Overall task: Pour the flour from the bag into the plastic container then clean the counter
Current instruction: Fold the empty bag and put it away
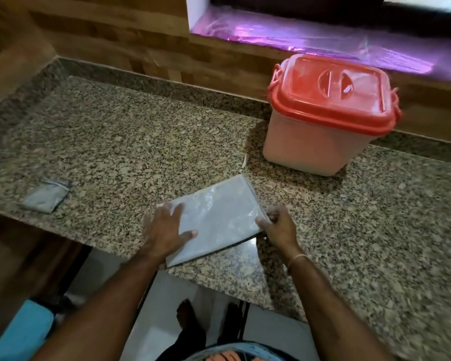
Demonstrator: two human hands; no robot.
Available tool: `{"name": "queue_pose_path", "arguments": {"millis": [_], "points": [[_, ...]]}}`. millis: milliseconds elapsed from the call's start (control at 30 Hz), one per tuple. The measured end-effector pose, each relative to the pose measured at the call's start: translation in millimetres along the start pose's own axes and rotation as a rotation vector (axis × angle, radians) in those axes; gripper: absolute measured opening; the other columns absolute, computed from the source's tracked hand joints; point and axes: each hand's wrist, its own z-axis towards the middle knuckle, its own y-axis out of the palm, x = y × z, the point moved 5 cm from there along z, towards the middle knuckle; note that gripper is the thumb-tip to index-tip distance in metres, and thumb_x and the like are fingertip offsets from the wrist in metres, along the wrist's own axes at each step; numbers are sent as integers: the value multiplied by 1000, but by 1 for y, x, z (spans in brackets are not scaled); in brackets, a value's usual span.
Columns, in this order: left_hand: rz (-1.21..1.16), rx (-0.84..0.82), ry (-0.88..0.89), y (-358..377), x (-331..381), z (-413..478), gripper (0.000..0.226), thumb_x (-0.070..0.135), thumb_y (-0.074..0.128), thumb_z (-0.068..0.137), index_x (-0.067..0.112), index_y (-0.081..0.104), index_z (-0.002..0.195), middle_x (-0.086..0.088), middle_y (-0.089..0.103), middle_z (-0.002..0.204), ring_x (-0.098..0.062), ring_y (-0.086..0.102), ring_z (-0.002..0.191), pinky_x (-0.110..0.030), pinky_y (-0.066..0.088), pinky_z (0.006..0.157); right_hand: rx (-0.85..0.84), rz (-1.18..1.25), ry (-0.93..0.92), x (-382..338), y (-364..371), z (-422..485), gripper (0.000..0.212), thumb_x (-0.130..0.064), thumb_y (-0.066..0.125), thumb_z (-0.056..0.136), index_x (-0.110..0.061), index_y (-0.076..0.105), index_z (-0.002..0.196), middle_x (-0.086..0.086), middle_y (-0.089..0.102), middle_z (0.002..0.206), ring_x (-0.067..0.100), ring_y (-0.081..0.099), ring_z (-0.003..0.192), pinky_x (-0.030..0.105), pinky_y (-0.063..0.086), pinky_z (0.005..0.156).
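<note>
A flat, pale grey flour bag (219,214) lies near the front edge of the granite counter (130,131). My left hand (167,227) rests spread on the bag's left part, fingers apart. My right hand (276,225) pinches the bag's right corner. The plastic container (320,142), pale pink with a red lid (336,92) clipped on, stands at the back right by the wall. A small folded grey cloth (46,195) lies at the counter's left front.
A wooden backsplash (141,40) runs behind the counter, with a window ledge covered in shiny purple film (323,40) above the container. Below the counter's front edge I see a white tiled floor and my feet (190,324). A blue object (21,332) sits low left.
</note>
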Motion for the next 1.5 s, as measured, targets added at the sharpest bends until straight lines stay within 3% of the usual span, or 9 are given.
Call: {"name": "queue_pose_path", "arguments": {"millis": [133,333,500,600,700,833,1067,1267,1500], "points": [[63,36,-41,-5,20,-4,93,86,50,79,23,35,146,-16,40,147,-34,40,132,-55,36,107,-116,594,237,7,30,-22,46,-21,83,85,-2,66,123,17,77,117,38,75,107,60,59,97],[-8,17,-30,5,50,-27,79,82,48,84,25,43,139,-9,51,138,-29,49,125,-50,40,102,-228,663,370,-12,73,-48,20,-11,62,104,-6,63,123,12,75,114,26,75,89,32,64,59],[-710,-3,-210,-26,26,-21,87,84,55,80,27,43,144,-7,55,138,-28,58,119,-46,53,97,-366,645,117,-44,46,-36,21,-14,58,107,-11,67,125,15,75,124,33,75,106,35,61,64],[-1228,-297,-226,-37,14,-17,64,68,57,92,20,59,134,-4,68,130,-17,72,108,-35,59,86,-581,618,-46,-72,34,-40,30,-20,57,108,-7,65,134,11,77,110,22,69,80,29,49,56],[-1530,-466,-297,-31,-3,-24,86,72,71,82,21,52,149,-10,60,148,-31,58,135,-60,44,112,-725,611,-100,-96,34,-50,31,-17,52,110,-1,61,135,1,73,94,8,56,60,21,38,48],[-1793,-516,-221,-40,4,-53,59,54,60,98,13,63,140,-16,65,140,-38,61,131,-60,43,113,-792,546,-119,-110,40,-57,26,-20,54,110,-13,67,131,10,65,97,16,43,66,24,33,50],[-1786,-13,-405,-39,-73,-105,62,49,76,86,1,68,124,-23,74,119,-43,72,109,-63,54,98,-680,381,-68,-131,89,-96,25,-24,61,106,-6,74,115,7,81,106,23,77,90,30,60,68],[-1673,337,-509,-19,-176,-195,22,28,63,102,13,71,117,-14,76,111,-34,72,97,-47,61,81,-619,86,-190,-159,179,-181,22,-20,59,107,-12,70,90,3,71,84,11,69,66,17,50,50],[-1685,619,-704,38,-284,-331,24,21,64,102,14,70,124,-8,75,113,-27,71,101,-36,58,80,-900,238,-52,-158,308,-308,33,-29,56,108,-2,68,122,14,81,105,36,76,90,34,66,73]]}}
